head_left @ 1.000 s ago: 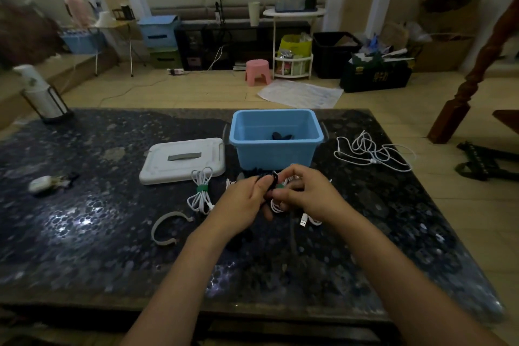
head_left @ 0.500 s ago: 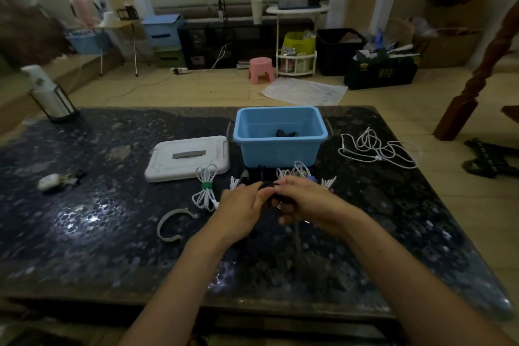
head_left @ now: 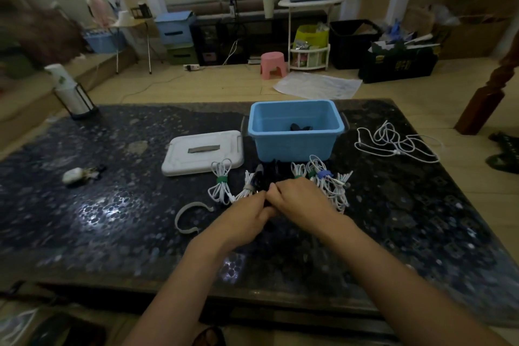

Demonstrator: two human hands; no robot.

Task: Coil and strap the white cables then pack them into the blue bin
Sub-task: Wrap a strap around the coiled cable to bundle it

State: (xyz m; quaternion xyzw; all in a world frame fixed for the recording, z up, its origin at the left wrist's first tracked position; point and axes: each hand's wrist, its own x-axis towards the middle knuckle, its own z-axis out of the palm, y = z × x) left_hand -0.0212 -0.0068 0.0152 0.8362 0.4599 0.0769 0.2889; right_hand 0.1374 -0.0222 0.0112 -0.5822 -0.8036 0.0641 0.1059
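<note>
White coils [head_left: 331, 182] lie mid-frame below the bin [head_left: 296, 132]. My left hand [head_left: 241, 216] and right hand [head_left: 297, 199] meet, fingers pinched together; on what, I cannot tell.

Two bare forearms reach forward just in front of the blue bin [head_left: 295, 136]. The left hand [head_left: 241, 218] and right hand [head_left: 299, 201] meet there, knuckles up, fingertips pinched together and touching; what they pinch is hidden.
</note>
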